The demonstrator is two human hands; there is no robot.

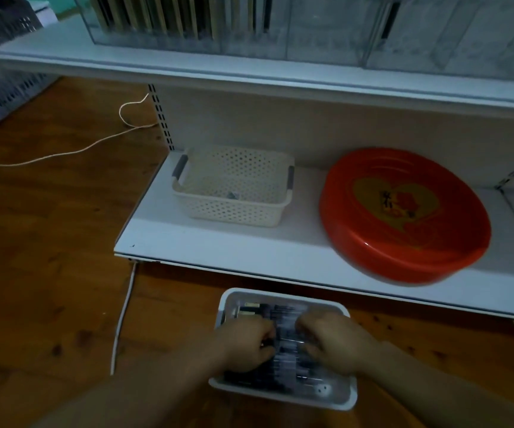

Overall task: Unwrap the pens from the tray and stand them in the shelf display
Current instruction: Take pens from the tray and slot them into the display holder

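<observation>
White tray [283,396] set on floor below shelf. Wrapped pens [283,350] inside, gripped by left hand [246,347] and right hand [336,344], fingers curled. Pick-up step judged underway; unwrapping required next, then clear shelf display [249,26].

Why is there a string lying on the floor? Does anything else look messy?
A thin cord trails loose across the wooden floor left of the shelf; I can't tell what it belongs to. The red tray sticks out over the shelf's front edge. Nothing looks spilled or broken.
</observation>
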